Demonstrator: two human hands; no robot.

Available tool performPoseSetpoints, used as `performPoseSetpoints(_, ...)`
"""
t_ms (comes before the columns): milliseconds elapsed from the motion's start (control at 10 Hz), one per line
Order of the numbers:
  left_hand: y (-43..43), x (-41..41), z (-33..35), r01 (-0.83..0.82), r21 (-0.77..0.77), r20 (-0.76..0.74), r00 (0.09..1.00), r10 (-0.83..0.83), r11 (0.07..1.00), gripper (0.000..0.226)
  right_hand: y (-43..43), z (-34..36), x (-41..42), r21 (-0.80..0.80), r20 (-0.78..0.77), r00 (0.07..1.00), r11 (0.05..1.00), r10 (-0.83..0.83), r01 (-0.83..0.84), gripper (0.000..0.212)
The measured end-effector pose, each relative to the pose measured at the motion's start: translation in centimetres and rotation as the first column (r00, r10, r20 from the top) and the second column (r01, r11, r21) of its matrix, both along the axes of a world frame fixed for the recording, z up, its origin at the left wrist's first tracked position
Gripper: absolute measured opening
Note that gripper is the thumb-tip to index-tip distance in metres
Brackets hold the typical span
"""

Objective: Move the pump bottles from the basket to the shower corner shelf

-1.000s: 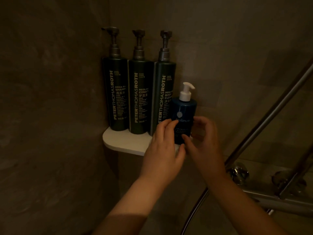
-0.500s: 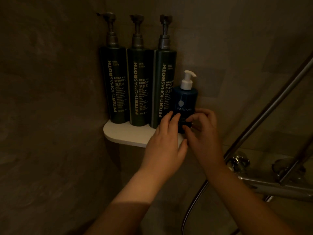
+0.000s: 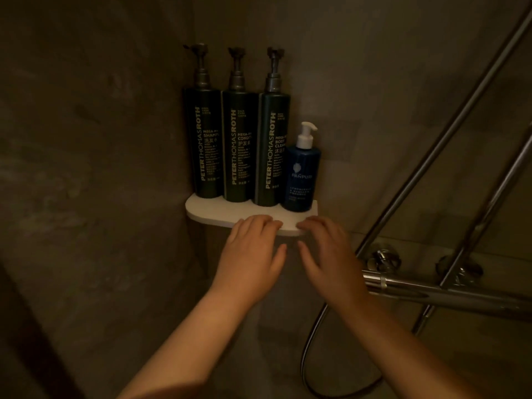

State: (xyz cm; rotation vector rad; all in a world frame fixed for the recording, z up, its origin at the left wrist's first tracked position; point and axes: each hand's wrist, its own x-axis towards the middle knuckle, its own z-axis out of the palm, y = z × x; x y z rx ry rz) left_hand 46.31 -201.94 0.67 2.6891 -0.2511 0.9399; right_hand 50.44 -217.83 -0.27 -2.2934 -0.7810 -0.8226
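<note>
Corner shelf (image 3: 207,212), blue bottle (image 3: 302,174) upright, spout right

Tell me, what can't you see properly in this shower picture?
In the head view:
The basket: outside the frame.
Small print on the blue pump bottle: too dim and blurry.
Labels on the tall dark bottles: right ends curve out of sight.
Whether the left hand and right hand touch the shelf: unclear from this angle.
The shower rail: cut off by the right edge.
</note>
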Motion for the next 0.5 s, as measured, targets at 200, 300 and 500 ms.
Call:
performPoseSetpoints(200, -0.8, -0.9, -0.7, -0.036, 0.048, -0.098, 0.994, 0.041, 0.998, 0.06, -1.5, -0.2, -1.8, -0.209, -0.119, 0.992, 0.976, 0.04, -0.065, 0.066)
performPoseSetpoints(300, -1.2, -1.4, -0.2, -0.081, 0.115, -0.207, 0.973, 0.103, 0.99, 0.066, -2.1, 1.0, -2.3, -0.293, -0.2, 0.979, 0.953, 0.022, -0.081, 0.071)
performPoseSetpoints(500, -2.8, -5.0, 2.0, -0.056, 0.101, -0.397, 0.913, 0.092, 0.993, 0.067, -3.8, 2.7, -6.2, -0.267, -0.243, 0.97, 0.962, -0.018, -0.049, 0.067)
